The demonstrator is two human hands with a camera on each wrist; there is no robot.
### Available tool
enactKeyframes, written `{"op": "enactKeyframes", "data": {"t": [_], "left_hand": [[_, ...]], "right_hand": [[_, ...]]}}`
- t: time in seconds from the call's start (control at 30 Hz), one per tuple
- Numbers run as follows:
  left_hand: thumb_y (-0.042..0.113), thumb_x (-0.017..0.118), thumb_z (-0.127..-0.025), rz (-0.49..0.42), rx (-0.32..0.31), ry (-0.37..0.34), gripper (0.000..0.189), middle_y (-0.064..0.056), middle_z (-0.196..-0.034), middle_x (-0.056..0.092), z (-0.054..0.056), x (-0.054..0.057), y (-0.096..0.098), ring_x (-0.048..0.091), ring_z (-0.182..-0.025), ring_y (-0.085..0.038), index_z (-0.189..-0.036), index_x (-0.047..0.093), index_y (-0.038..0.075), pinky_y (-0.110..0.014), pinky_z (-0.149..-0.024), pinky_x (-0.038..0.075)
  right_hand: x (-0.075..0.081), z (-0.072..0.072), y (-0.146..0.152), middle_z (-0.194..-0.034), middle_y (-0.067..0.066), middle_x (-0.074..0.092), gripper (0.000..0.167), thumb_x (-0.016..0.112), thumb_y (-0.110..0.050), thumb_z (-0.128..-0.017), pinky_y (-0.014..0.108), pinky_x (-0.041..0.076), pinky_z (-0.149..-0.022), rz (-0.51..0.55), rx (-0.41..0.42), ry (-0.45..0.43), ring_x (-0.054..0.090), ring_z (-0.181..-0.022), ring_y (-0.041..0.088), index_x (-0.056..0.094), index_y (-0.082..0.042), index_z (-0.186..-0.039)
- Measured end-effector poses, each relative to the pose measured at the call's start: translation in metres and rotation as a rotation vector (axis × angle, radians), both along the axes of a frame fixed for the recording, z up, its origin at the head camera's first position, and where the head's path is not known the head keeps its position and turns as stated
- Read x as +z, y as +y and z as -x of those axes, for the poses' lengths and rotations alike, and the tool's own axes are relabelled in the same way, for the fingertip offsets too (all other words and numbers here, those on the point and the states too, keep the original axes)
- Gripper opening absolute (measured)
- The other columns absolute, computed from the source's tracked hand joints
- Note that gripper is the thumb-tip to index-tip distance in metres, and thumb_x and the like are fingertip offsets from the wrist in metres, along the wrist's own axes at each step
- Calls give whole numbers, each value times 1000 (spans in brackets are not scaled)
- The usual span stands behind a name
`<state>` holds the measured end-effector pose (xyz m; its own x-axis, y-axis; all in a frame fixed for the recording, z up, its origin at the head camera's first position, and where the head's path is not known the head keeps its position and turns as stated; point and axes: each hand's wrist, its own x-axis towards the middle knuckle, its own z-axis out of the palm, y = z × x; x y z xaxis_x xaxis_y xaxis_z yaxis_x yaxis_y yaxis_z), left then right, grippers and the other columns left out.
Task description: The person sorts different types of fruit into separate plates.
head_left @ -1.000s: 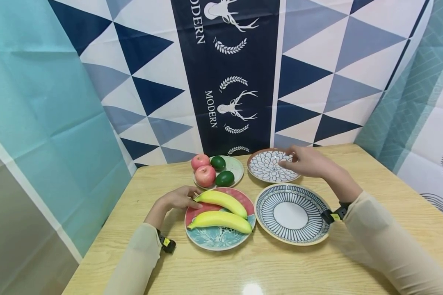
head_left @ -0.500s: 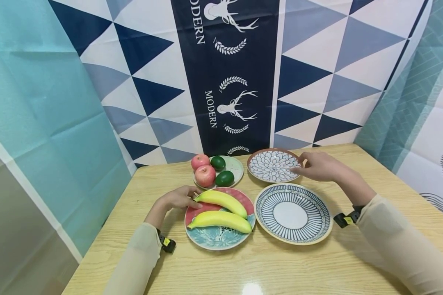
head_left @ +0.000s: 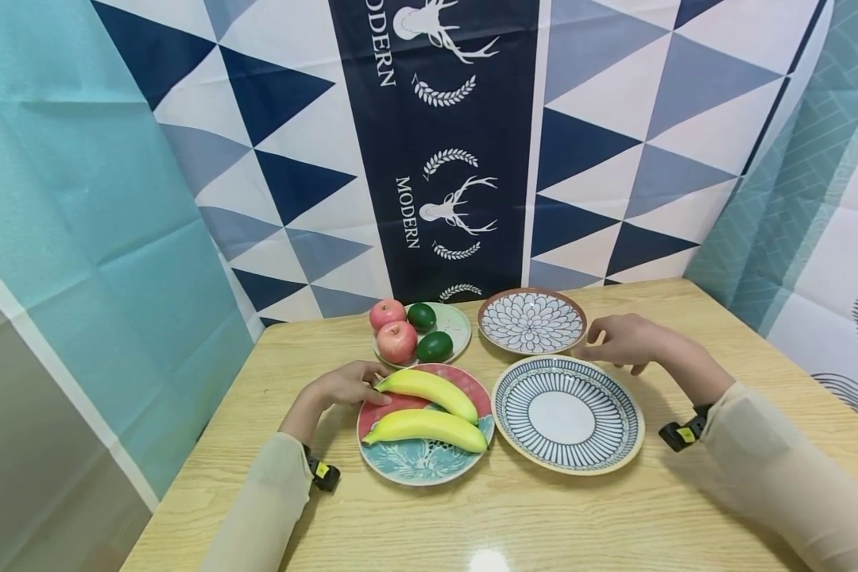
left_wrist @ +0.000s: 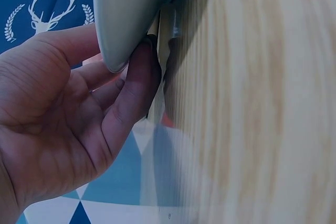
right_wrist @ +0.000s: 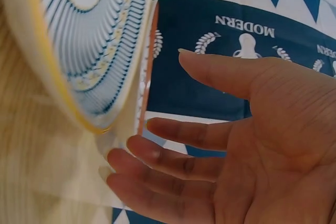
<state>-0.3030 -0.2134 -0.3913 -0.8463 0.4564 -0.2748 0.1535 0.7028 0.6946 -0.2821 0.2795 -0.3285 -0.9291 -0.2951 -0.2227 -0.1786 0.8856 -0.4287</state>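
Observation:
My left hand (head_left: 346, 384) grips the left rim of a round red-and-teal plate (head_left: 429, 469); the left wrist view has the plate's edge (left_wrist: 118, 19) between thumb and fingers. Two yellow bananas (head_left: 429, 429) lie side by side on that plate. My right hand (head_left: 624, 342) is at the upper right rim of a blue-and-white striped plate (head_left: 563, 417), holding nothing. Seen from the right wrist, its fingers (right_wrist: 178, 182) are loosely extended, with the thumb apart, close to the striped plate's yellow rim.
Behind the striped plate stands a brown-rimmed plate (head_left: 532, 322) with a flower pattern. A pale green plate (head_left: 459, 326) at the back holds two pink apples (head_left: 396, 342) and two dark green oval fruits (head_left: 434, 347). A patterned cloth (head_left: 465, 159) hangs behind the wooden table (head_left: 543, 524).
My right hand has moved right and slightly toward me, from over the brown-rimmed plate to beside the striped plate. The left hand has stayed on its plate.

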Motion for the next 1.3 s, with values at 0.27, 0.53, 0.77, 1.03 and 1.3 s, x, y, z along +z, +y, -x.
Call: {"op": "enactKeyframes", "data": {"t": [0.27, 0.53, 0.77, 1.03, 1.3], "left_hand": [[22, 81, -91, -3, -3, 2, 44, -8, -112, 66, -1, 1, 0, 58, -104, -25, -131, 67, 8, -37, -90, 52], [22, 81, -92, 1, -21, 12, 44, -8, -112, 66, 0, 1, 1, 58, -103, -25, -131, 67, 7, -35, -88, 52], [21, 80, -92, -4, -15, 0, 44, -9, -112, 66, 0, 3, 1, 58, -102, -25, -132, 67, 6, -33, -86, 52], [20, 80, -92, -2, -14, 3, 44, -10, -113, 66, 0, 1, 1, 59, -101, -25, -132, 66, 6, -34, -86, 52], [20, 80, -92, -5, -16, 1, 45, -9, -114, 66, 0, 1, 1, 58, -103, -26, -133, 66, 6, -34, -87, 52]], "right_hand": [[-13, 4, 0, -92, 14, 62, 59, 77, -39, -96, 36, 60, -59, -3, 3, -52, 65, -79, 24, 59, 8, -128], [-23, 7, -1, -96, 17, 61, 43, 78, -35, -96, 34, 59, -56, -15, 7, -60, 64, -69, 22, 66, 1, -116], [-30, 11, -3, -97, 15, 62, 45, 80, -35, -95, 31, 56, -55, -34, 43, -68, 61, -65, 20, 66, 2, -117], [-35, 11, -6, -100, 13, 64, 34, 82, -29, -93, 29, 53, -52, -45, 79, -35, 60, -61, 18, 70, -2, -109], [-34, 10, -7, -98, 12, 64, 21, 80, -22, -96, 31, 55, -56, -56, 104, -30, 62, -72, 21, 68, -4, -100]]}}
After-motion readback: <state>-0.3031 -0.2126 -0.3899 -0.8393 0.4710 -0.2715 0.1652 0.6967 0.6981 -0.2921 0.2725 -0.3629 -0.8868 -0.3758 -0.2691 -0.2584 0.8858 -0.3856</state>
